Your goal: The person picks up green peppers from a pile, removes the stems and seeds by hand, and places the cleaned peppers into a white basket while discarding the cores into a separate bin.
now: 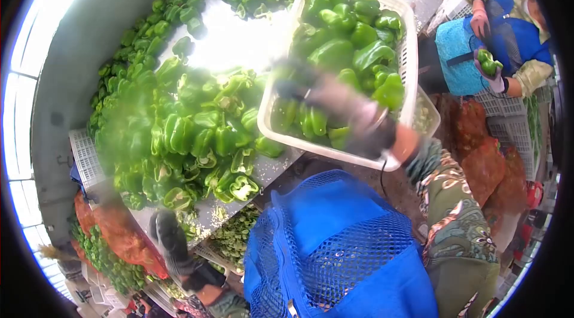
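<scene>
White basket (410, 72): loaded with green peppers (373, 52), its near left side beside the pepper heap (203, 132). Right hand (338, 93): dark-gloved, extended over the basket's near part, above its contents; motion blur, so whether it is wide, narrow or holding a pepper cannot be told. Left hand (169, 237): gloved, well apart from the basket, down and to its left, near the edge of the surface (286, 167); grasp cannot be determined. To the basket's right, a co-worker (517, 25) in blue holds a green pepper (489, 64).
</scene>
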### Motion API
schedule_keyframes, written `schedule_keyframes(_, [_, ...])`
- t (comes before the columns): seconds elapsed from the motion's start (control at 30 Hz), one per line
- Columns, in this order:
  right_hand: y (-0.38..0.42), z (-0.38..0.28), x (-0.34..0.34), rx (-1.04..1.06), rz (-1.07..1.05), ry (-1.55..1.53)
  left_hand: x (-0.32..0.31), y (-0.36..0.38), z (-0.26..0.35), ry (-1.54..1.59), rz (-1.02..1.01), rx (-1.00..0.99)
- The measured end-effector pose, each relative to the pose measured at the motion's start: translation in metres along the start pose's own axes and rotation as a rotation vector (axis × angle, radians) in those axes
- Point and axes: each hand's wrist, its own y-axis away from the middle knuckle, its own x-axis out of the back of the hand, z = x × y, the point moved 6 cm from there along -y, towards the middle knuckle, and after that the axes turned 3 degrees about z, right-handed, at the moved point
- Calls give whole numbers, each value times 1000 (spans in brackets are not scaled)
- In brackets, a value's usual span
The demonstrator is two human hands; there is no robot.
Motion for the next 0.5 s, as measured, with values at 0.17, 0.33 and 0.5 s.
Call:
schedule_keyframes(0.17, [-95,44,113,27,414,1022,118,92,-127,-1440,-230,550])
schedule_keyframes(0.33, [-130,130,86,-188,141,1488,89,165,-137,-950,-11,631])
schedule_keyframes(0.5, [-136,126,99,71,238,1341,34,184,-153,-728,-113,618])
